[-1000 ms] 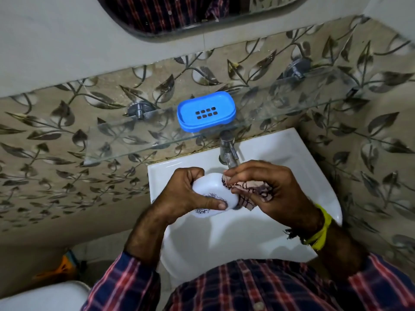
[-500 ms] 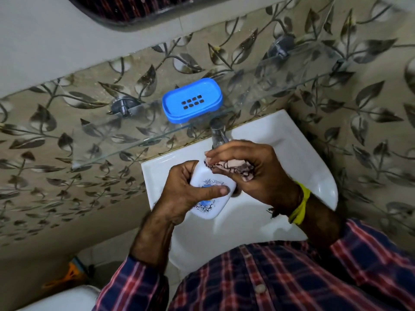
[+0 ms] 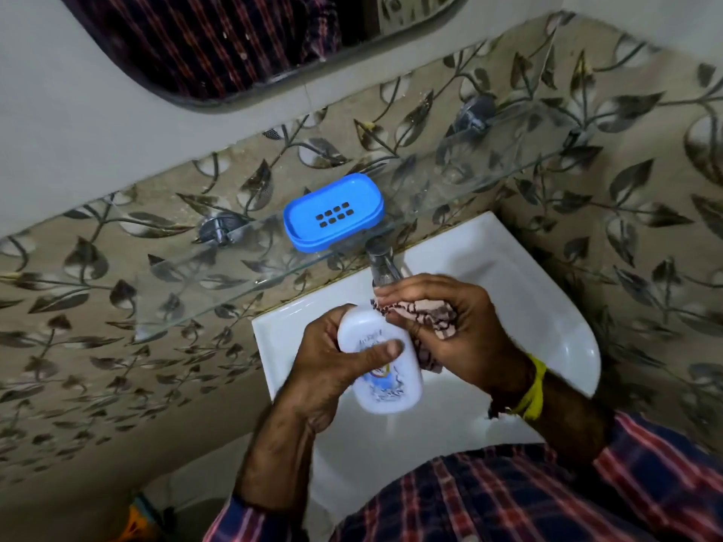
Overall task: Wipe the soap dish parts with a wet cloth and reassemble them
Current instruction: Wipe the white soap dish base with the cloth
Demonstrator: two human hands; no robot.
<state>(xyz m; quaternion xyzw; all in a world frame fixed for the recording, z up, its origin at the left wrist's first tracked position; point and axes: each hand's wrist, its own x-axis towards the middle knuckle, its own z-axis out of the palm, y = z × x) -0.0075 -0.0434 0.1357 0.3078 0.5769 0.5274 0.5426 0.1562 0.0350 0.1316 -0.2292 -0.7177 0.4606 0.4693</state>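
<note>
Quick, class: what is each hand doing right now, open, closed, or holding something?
Left hand: closed, holding the white lid over the sink.
Right hand: closed, fingers holding the patterned cloth against the lid.

Two hands are seen over one white washbasin (image 3: pixel 547 307): one left hand (image 3: pixel 332 369) and one right hand (image 3: pixel 461 330). One white soap dish part (image 3: pixel 387 385), printed with one blue design, is gripped in the left hand. One patterned cloth (image 3: pixel 430 311) is bunched in the right hand. One blue soap dish part (image 3: pixel 332 211), pierced by eight drain slots in two rows of four, is set at the front edge of one glass shelf (image 3: pixel 450 189). Two metal shelf brackets (image 3: pixel 219 228) are counted along the shelf's back edge. One tap (image 3: pixel 381 260), one mirror (image 3: pixel 234 41) and one yellow wristband (image 3: pixel 534 389) are also counted.
</note>
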